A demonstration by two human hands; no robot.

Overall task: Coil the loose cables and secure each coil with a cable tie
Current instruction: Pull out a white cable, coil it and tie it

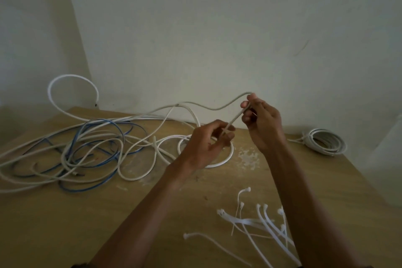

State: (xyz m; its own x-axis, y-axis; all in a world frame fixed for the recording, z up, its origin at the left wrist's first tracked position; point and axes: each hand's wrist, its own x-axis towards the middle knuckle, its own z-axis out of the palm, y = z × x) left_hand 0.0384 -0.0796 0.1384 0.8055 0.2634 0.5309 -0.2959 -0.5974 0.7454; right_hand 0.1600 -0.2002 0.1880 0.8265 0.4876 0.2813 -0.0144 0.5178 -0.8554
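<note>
Tied coil [324, 142], far-right corner of desk [87, 224]: one; tangled cables [76, 152], left edge: uncoiled; left hand [207, 147] and right hand [262, 123] pinching grey cable [236, 117].

1. The bench [65, 213] is seen to be of light brown wood or wood-look board, matt in finish, with a pale, rough scuffed patch [248, 156].
2. The grey cable [213, 108] is sheathed in smooth, matt plastic.
3. The white cables [71, 75] are coated in smooth plastic with a faint sheen.
4. The blue cable [87, 190] is likewise covered in smooth plastic.
5. The cable ties [243, 220] are made of smooth white plastic, slightly glossy.
6. The wall [217, 28] is painted matt.
</note>
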